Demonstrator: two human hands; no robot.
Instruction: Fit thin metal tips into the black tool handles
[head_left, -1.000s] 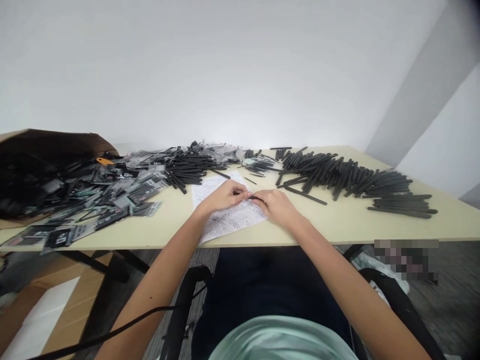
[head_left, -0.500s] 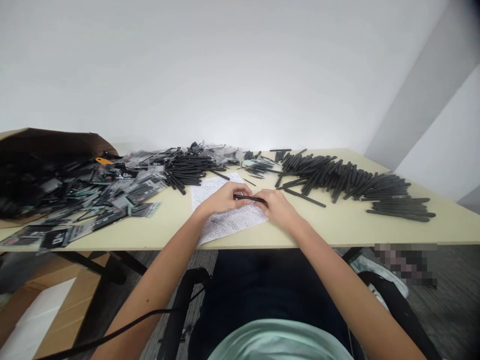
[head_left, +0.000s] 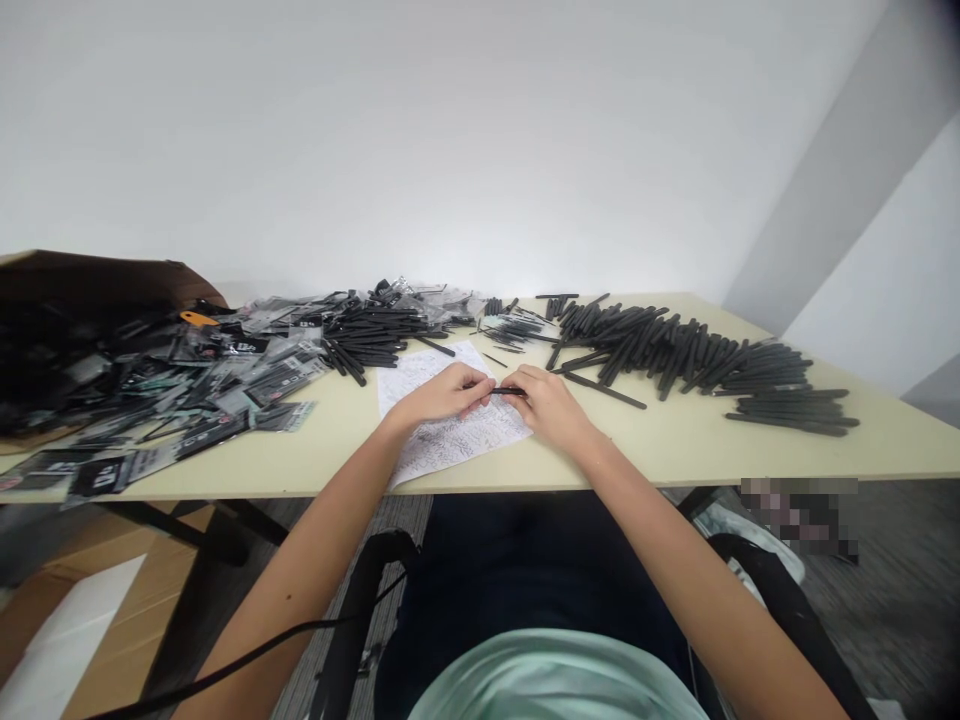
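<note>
The black stick (head_left: 508, 391) lies nearly level, its long axis running left to right above the patterned sheet (head_left: 427, 455); the left hand (head_left: 450, 393) and right hand (head_left: 549, 402) are close together, fingers pinched on its two ends; white print on the black packets (head_left: 105, 476) is too small to read; compared with the earlier frame, less of the stick shows beneath the left fingers.

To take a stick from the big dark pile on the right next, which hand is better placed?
The right hand, probably: it is nearer the big dark pile than the left hand. Both hold a dark piece, so the right must let go first.
</note>
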